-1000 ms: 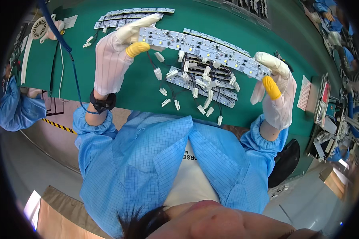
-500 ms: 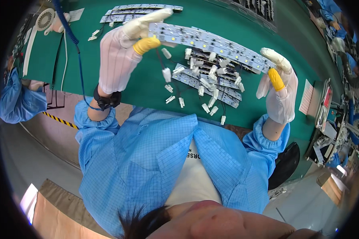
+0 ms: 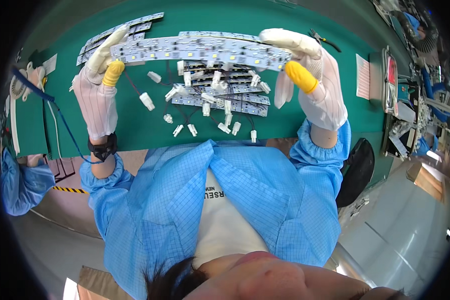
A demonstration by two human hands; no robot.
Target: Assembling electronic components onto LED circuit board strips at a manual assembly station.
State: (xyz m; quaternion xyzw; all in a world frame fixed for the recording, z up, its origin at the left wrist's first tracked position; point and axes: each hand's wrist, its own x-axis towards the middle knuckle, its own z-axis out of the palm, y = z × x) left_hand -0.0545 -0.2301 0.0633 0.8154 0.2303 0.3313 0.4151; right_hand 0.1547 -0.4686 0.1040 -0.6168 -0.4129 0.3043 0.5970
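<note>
A long white LED circuit board strip [image 3: 185, 48] is held up level between my two gloved hands. My left hand [image 3: 101, 70] grips its left end, thumb in a yellow finger cot below and fingers above. At the other end my right hand [image 3: 305, 65] pinches the board the same way. From the held strip's left end hangs a wire with a white connector [image 3: 147, 101]. Below and behind it lies a pile of similar LED strips [image 3: 245, 106], with several white plugs on short leads spread over them. A black wrist strap [image 3: 103, 146] sits on my left wrist.
More LED strips [image 3: 152, 26] lie at the back left of the green mat [image 3: 140, 125]. Pliers [image 3: 325, 40] rest at the back right, near a printed sheet [image 3: 363, 76]. A coiled blue cord [image 3: 32, 86] runs to my left wrist. A small fan [image 3: 27, 82] stands far left; another person's blue sleeve [image 3: 22, 182] is beside the table.
The view has shifted, and the held strip has gone from slanting down rightward to nearly level. Both hands still hold its ends. Pliers have come into view.
</note>
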